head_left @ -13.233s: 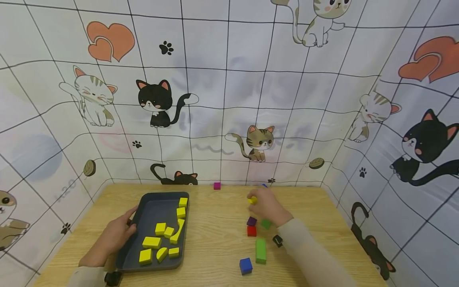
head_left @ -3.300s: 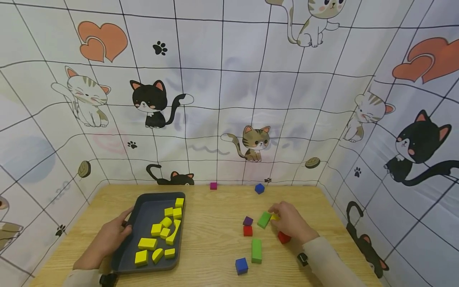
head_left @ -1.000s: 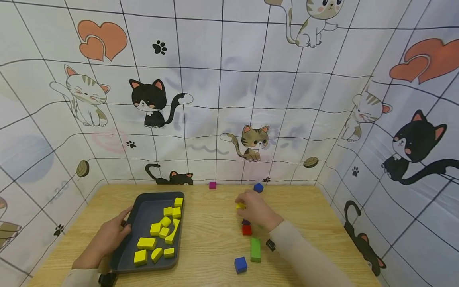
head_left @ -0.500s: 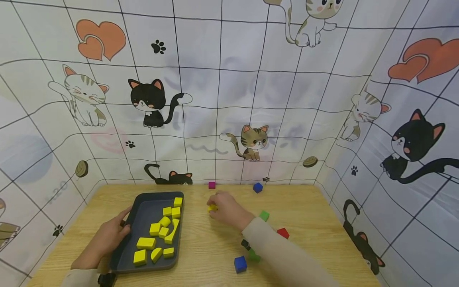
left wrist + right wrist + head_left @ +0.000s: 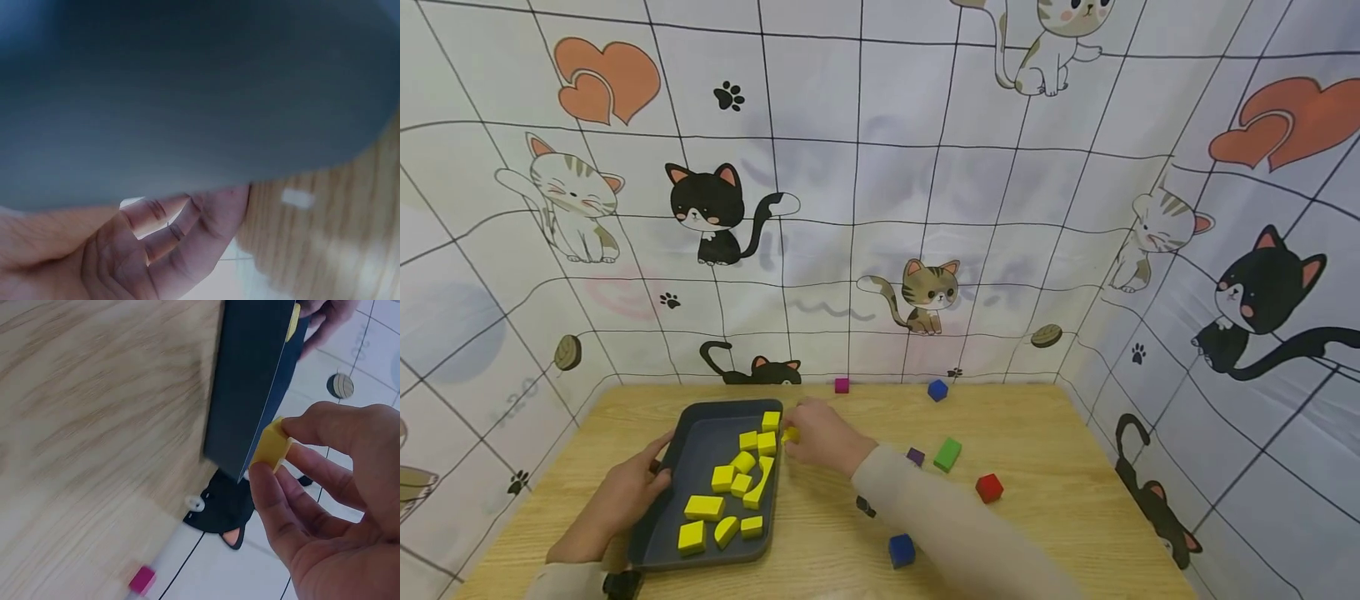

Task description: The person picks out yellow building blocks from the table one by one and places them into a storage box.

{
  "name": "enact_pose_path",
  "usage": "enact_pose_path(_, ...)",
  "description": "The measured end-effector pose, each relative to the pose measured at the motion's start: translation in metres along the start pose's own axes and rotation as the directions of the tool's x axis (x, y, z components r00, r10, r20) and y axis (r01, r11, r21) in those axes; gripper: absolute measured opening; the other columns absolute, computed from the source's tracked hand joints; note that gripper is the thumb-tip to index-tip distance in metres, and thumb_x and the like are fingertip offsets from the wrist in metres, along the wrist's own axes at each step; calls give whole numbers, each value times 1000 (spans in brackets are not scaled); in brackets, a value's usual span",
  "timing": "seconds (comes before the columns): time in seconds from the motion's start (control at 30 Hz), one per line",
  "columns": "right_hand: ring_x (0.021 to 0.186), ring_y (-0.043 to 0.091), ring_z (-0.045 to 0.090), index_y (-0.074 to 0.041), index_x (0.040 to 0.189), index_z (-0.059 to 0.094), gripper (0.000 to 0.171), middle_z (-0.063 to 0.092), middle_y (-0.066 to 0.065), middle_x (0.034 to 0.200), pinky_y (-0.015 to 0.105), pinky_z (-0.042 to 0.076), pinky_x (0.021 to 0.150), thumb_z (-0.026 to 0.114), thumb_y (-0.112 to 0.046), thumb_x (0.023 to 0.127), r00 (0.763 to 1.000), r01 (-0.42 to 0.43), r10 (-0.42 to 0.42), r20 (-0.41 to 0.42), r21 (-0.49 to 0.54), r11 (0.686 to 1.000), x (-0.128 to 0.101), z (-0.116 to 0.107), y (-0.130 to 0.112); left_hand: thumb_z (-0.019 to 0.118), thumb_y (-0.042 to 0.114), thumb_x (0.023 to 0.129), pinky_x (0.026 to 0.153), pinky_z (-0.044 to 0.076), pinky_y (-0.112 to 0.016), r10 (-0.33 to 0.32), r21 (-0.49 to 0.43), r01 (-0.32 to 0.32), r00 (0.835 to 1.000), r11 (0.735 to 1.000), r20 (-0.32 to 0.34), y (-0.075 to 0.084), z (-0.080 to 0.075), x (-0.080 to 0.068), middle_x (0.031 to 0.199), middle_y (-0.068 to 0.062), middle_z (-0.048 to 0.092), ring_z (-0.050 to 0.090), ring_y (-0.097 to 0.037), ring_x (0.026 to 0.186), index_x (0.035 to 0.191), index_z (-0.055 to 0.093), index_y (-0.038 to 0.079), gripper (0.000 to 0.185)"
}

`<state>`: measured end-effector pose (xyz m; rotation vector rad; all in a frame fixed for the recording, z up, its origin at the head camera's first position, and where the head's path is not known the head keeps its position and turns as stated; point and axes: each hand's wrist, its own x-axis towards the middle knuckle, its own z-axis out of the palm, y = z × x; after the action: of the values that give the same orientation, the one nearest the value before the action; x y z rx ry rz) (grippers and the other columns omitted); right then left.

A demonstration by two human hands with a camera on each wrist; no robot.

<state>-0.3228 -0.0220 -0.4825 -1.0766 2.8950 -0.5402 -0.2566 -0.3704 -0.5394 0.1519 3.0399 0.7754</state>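
Note:
My right hand (image 5: pixel 826 435) is beside the right rim of a dark grey tray (image 5: pixel 715 429), pinching a small yellow block (image 5: pixel 789 434) between thumb and fingertips. In the right wrist view the pinched yellow block (image 5: pixel 271 447) shows flat, angled faces, right at the tray wall (image 5: pixel 247 381). Several yellow blocks of different shapes, among them a half-round block (image 5: pixel 726 531) and a curved block (image 5: pixel 760 483), lie in the tray. My left hand (image 5: pixel 625 497) grips the tray's left edge. In the left wrist view the tray's side (image 5: pixel 200 112) covers part of that hand's fingers (image 5: pixel 181 259).
Right of the tray on the wooden table (image 5: pixel 1022 433) lie a blue cube (image 5: pixel 902 551), a red block (image 5: pixel 989 488), a green block (image 5: pixel 947 454) and a purple block (image 5: pixel 915 456), partly behind my sleeve. A magenta cube (image 5: pixel 842 386) and another blue block (image 5: pixel 937 390) sit by the back wall.
My right hand has carried the yellow block left from the right-hand blocks to the tray's rim. Earlier, more yellow blocks came into the tray. The left hand has stayed at the tray edge.

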Motion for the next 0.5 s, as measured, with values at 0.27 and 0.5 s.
enact_pose_path(0.27, 105, 6, 66, -15, 135, 85, 28, 85, -3, 129, 14, 55, 89, 84, -19, 107, 998, 55, -54, 27, -33, 998, 25, 8, -33, 68, 9, 109, 74, 58, -39, -2, 6, 2, 1000, 1000, 6, 0, 0, -1, 114, -26, 81, 67, -21, 85, 171, 39, -13, 72)
enact_pose_path(0.5, 105, 4, 62, -18, 133, 87, 25, 82, -5, 127, 10, 53, 87, 82, -21, 109, 996, 81, -80, 49, -23, 996, 40, 14, -53, 68, 9, 109, 72, 55, -37, -4, 5, 4, 1000, 1000, -4, 0, 0, 0, 112, -25, 80, 64, -21, 83, 172, 39, -12, 72)
